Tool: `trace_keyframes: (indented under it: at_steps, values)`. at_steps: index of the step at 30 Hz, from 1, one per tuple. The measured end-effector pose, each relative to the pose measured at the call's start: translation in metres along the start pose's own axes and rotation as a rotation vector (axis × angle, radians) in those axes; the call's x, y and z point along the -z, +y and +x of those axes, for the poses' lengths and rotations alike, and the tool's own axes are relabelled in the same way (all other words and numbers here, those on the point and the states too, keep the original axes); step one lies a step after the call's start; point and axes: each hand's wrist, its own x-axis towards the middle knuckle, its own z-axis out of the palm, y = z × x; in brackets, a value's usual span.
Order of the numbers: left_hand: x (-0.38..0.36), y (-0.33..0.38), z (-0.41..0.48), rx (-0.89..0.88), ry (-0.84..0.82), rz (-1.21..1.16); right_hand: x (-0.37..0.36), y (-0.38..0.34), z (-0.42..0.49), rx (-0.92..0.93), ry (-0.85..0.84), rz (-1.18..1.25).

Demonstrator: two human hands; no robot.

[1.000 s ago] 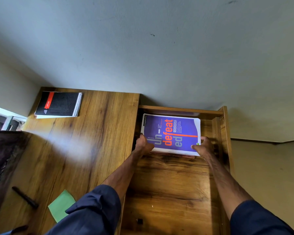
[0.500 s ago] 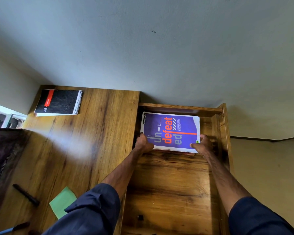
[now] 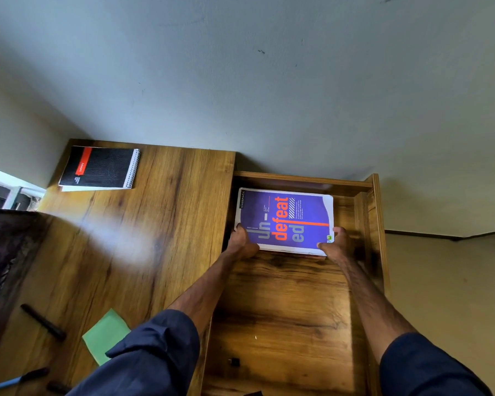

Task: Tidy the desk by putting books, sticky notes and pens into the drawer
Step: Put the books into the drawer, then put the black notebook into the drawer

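Barely anything moved: left hand (image 3: 242,242) and right hand (image 3: 336,243) kept gripping the purple book (image 3: 286,221) low in the drawer (image 3: 297,178); I judged release was next.

A home study corner: a wooden desk (image 3: 143,252) against a plain painted wall (image 3: 269,81) (scuffed in places), with a spiral notebook (image 3: 100,168) on it.

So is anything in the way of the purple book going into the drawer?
Nothing visible blocks it. The purple book is already inside the open drawer at its far end, with the left hand and right hand holding its near corners. A thin reddish edge shows under it; what that is cannot be told.
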Motion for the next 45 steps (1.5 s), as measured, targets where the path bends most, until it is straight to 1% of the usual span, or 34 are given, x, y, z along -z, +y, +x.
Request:
trace_keyframes:
  at_steps: [1,3,5,8,11,14,18,21,25,29,31,33,35,37,39,42,45]
  values:
    - [-0.001,0.000,-0.002,-0.011,0.009,0.031,-0.003,0.001,-0.005,0.043,0.055,-0.014]
    - [-0.004,0.000,-0.009,-0.040,0.034,0.083,-0.009,0.002,-0.018,0.197,0.183,-0.054]
    - [-0.006,0.000,-0.016,-0.116,0.065,0.100,-0.018,0.001,-0.034,0.339,0.226,-0.069]
    - [-0.005,-0.005,-0.028,-0.263,0.132,0.090,-0.031,-0.008,-0.055,0.458,0.182,-0.101]
    - [0.005,-0.014,-0.042,-0.348,0.179,0.076,-0.046,-0.026,-0.070,0.539,0.152,-0.106]
    - [0.026,-0.027,-0.053,-0.384,0.219,0.010,-0.065,-0.048,-0.086,0.637,0.106,-0.114]
    - [0.066,-0.057,-0.066,-0.396,0.351,-0.069,-0.096,-0.085,-0.106,0.758,0.050,-0.123]
    - [0.099,-0.091,-0.074,-0.351,0.443,-0.060,-0.124,-0.116,-0.124,0.860,0.016,-0.117]
    - [0.141,-0.142,-0.082,-0.229,0.537,-0.083,-0.168,-0.153,-0.148,0.962,-0.086,-0.159]
    - [0.176,-0.181,-0.085,-0.095,0.609,-0.112,-0.211,-0.181,-0.167,1.069,-0.149,-0.269]
    - [0.192,-0.195,-0.081,-0.048,0.631,-0.046,-0.230,-0.191,-0.173,1.103,-0.201,-0.360]
    - [0.209,-0.211,-0.076,0.048,0.564,0.090,-0.250,-0.204,-0.178,1.132,-0.269,-0.471]
    - [0.222,-0.224,-0.072,0.155,0.403,0.184,-0.270,-0.223,-0.181,1.167,-0.359,-0.584]
    - [0.230,-0.229,-0.065,0.192,0.310,0.267,-0.289,-0.248,-0.182,1.194,-0.418,-0.698]
    - [0.233,-0.227,-0.058,0.207,0.287,0.327,-0.309,-0.275,-0.181,1.203,-0.425,-0.795]
    - [0.233,-0.220,-0.050,0.236,0.273,0.334,-0.338,-0.308,-0.175,1.246,-0.409,-0.931]
    - [0.233,-0.220,-0.046,0.234,0.270,0.325,-0.353,-0.315,-0.167,1.218,-0.402,-1.085]
